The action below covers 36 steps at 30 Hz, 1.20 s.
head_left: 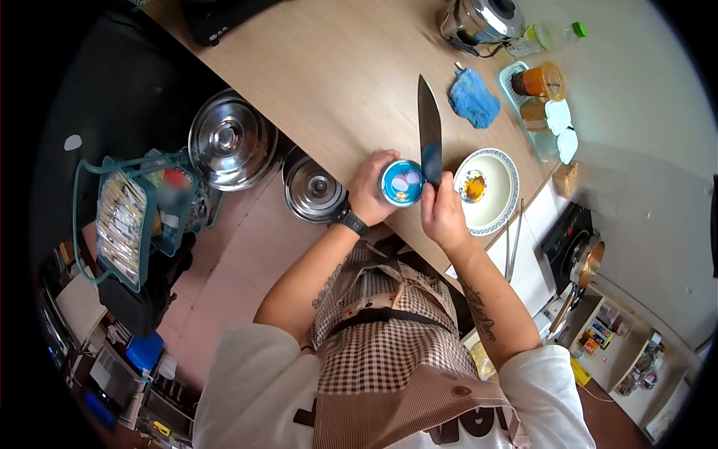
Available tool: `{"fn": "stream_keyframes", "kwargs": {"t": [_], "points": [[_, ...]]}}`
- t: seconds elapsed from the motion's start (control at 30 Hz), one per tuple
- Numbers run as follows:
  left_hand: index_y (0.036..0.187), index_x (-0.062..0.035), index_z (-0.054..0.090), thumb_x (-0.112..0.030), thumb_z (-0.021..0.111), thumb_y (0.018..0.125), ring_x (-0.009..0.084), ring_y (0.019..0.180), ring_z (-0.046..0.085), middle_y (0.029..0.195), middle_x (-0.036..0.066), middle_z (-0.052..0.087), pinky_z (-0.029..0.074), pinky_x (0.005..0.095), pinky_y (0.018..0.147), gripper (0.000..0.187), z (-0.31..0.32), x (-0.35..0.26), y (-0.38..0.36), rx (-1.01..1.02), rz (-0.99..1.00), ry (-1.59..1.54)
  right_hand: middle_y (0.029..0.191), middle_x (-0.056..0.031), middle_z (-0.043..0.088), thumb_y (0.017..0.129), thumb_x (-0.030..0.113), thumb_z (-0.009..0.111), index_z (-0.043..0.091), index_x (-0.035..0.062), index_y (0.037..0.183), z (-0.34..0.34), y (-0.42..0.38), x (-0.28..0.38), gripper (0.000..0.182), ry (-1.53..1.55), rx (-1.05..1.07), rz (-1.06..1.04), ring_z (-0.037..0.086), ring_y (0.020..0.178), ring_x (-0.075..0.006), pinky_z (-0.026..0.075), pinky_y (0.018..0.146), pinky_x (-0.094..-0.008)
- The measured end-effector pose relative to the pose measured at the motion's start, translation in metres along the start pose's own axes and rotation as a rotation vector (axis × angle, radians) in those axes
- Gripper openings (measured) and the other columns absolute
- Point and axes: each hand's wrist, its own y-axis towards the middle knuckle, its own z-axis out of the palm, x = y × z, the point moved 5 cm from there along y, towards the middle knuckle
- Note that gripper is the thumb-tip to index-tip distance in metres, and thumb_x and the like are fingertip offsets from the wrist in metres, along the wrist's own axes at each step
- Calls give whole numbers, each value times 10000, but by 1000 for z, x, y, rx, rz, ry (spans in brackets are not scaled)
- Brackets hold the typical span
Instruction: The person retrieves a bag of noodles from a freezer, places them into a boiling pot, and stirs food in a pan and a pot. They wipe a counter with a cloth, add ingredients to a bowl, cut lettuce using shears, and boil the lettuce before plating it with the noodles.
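A round blue container (402,182) with pale oval shapes on its top is in my left hand (371,188), whose fingers wrap its left side. My right hand (444,212) grips the handle of a large knife (430,127); the blade points away from me, just right of the container. Most of the handle is hidden by my fingers. Close by on the right, a white bowl (502,191) with a blue patterned rim has something orange-yellow at its bottom.
A blue cloth (474,98) lies on the wooden table (336,67). Beyond it are a steel pot (479,26) and a basket (517,97) with jars. Chopsticks (514,243) are right of the bowl. Steel lids (226,136) stand below the left edge.
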Motion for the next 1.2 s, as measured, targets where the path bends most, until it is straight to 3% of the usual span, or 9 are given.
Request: {"fn": "stream_keyframes", "kwargs": {"t": [0.2,0.33,0.4,0.47,0.57,0.73,0.93,1.03,1.2], "points": [[1291,-52,471,-112,893,644,255,1163,602,1290,126,594,476,364,1003,775,5,3,-10,29,-115,-19,746,-275,582,964,75,551,444,0,1031,-20,-4,17,147,62,-111,28,581,663,-484,474,582,-469],[1342,-44,453,-127,899,646,232,1124,596,1267,118,589,475,356,990,831,6,9,-15,35,-108,35,638,-59,562,1005,95,490,525,10,1070,-75,-62,25,112,420,-253,384,587,582,-139,456,540,-307],[1318,-25,501,-230,910,677,246,1074,604,1217,114,617,489,372,959,788,2,1,-22,70,-233,166,651,-64,570,976,112,537,541,1,1095,-104,-117,7,163,442,-280,583,541,586,-139,452,568,-297],[1220,-9,588,-244,906,698,221,1011,619,1144,89,657,501,379,932,655,6,-2,-17,126,-498,195,722,-74,592,931,106,572,544,0,1112,-133,-194,-30,211,461,-469,675,543,675,-123,462,639,-294],[1294,57,533,-148,875,744,223,1091,591,1261,134,611,467,404,999,679,13,-43,-12,101,-184,14,907,-63,609,885,44,568,532,-10,1177,-189,-315,-42,299,490,-804,787,567,818,-119,473,767,-280],[1329,69,493,-34,806,798,243,1093,602,1271,155,596,498,381,967,625,18,-74,-4,458,-37,-94,1065,-95,596,988,44,469,355,58,1437,-239,-544,-46,464,304,-1753,745,542,613,-106,426,444,-218],[1284,35,523,-7,817,717,221,1068,601,1200,117,609,506,373,951,640,147,-207,-64,696,95,-36,938,-75,602,962,104,518,398,73,1267,-214,-870,-29,330,-302,-2372,1019,507,520,-108,381,379,-244],[1280,32,524,-16,820,705,223,1071,599,1198,118,608,503,374,954,649,222,-247,-105,812,174,-42,869,-66,621,949,127,534,457,45,1301,-196,-988,17,369,-307,-2163,1760,551,561,-129,428,420,-297],[1274,26,526,-29,826,683,226,1077,596,1195,118,606,500,376,958,665,320,-303,-175,961,266,-50,824,-234,684,815,128,618,707,-22,948,-181,-1143,29,219,-590,-1391,2239,690,758,-346,534,688,-425]]}}
